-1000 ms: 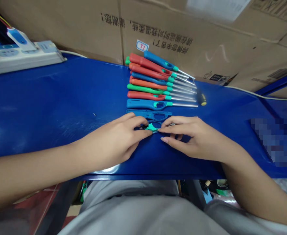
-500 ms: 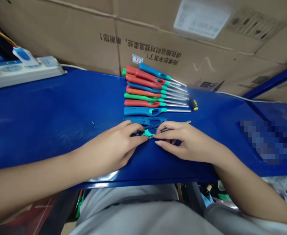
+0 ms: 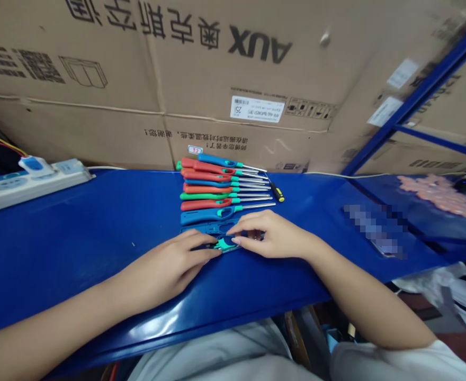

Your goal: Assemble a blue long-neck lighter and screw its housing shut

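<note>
An opened lighter body (image 3: pixel 225 244), blue with a teal trigger part, lies near the front of the blue table between my hands. My left hand (image 3: pixel 179 264) pinches its left end between thumb and fingers. From the right, my right hand (image 3: pixel 270 235) has its thumb and index finger closed on the trigger end, hiding much of that side. Just behind lies a blue lighter shell half (image 3: pixel 205 227), partly covered by my fingers. Beyond it, several long-nosed gas lighters (image 3: pixel 207 203) in red, blue, orange and green form a row, metal tubes to the right.
A yellow-and-black screwdriver (image 3: pixel 278 192) rests right of the lighters. On the left is a white power strip (image 3: pixel 34 180). Large cardboard boxes (image 3: pixel 137 127) stand along the back. A blurred-out flat object (image 3: pixel 376 230) and pinkish-orange pieces (image 3: pixel 439 196) lie to the right.
The head view has tilted up, showing more of the boxes. My right hand's fingers have moved closer together over the trigger end; my left hand keeps hold of the body's left end.
</note>
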Tool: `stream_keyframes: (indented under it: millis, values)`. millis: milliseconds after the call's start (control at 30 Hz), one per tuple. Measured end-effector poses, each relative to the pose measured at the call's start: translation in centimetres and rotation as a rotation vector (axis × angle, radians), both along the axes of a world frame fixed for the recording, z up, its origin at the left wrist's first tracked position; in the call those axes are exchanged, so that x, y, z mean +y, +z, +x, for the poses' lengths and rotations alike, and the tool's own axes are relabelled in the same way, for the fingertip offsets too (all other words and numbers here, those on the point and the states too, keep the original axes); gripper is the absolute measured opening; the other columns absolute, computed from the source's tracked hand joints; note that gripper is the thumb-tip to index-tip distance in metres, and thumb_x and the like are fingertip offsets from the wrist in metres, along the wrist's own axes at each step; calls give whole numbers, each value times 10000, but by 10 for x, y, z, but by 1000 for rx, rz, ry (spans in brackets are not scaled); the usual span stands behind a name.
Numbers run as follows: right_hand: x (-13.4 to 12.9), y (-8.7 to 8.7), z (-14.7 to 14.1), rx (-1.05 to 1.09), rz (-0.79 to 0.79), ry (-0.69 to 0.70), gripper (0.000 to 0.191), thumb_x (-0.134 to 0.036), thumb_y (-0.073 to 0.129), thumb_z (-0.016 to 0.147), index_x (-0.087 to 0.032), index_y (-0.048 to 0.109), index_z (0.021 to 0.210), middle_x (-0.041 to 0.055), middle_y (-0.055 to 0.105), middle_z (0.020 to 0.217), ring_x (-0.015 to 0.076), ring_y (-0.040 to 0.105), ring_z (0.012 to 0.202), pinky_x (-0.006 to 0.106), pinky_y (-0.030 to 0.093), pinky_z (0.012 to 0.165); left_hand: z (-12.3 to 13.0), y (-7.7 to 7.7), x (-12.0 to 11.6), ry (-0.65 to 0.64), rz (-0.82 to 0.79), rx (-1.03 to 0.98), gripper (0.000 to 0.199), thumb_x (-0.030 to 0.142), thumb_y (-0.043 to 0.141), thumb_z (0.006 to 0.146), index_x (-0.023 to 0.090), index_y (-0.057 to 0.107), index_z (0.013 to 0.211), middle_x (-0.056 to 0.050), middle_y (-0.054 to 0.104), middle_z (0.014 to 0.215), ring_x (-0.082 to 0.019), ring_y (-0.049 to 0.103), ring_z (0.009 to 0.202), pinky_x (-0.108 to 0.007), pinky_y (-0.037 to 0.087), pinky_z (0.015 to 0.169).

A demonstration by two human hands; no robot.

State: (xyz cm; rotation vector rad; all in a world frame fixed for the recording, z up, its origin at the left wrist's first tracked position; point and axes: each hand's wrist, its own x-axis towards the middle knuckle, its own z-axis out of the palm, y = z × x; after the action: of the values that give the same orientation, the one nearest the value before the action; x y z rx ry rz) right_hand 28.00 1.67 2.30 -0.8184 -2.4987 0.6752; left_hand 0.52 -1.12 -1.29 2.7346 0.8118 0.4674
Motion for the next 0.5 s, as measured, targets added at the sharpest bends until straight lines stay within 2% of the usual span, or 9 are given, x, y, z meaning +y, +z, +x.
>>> stream_keyframes:
  millis: [133,233,300,400,500]
  values:
    - [9,-4,5,126,84,-130,221,-242,614,956,-166,784,1076,17,732,737,109,591,584,233,455,578,0,0,3,-12,-14,-6,422,163,461,1039,314,642,1388,-79,645,1375,-247,623,1254,-424,568,1034]
    - [17,-6,11,153,123,-206,236,-212,589,936,-167,788,1055,-17,651,605,106,540,524,232,429,555,-1,-1,4,-24,-17,5,448,152,463,1029,324,620,1412,-72,624,1416,-250,607,1287,-432,559,1056]
    - [22,-8,14,138,145,-229,252,-190,575,919,-166,786,1054,-7,669,641,111,549,546,237,437,570,-2,-2,5,-30,-13,15,462,141,452,1029,320,606,1427,-73,616,1433,-252,596,1305,-440,553,1068]
    - [27,-11,16,84,192,-264,258,-171,574,896,-172,780,1052,39,740,812,129,606,643,255,467,625,-2,-2,5,-39,-3,26,484,123,437,1026,314,591,1443,-76,611,1448,-259,592,1315,-459,549,1075]
    - [32,-12,19,-5,250,-340,247,-199,601,889,-185,769,1069,67,739,955,143,626,704,272,479,648,-2,-1,4,-47,1,23,487,117,432,1024,310,594,1441,-74,608,1462,-262,596,1318,-474,542,1086]
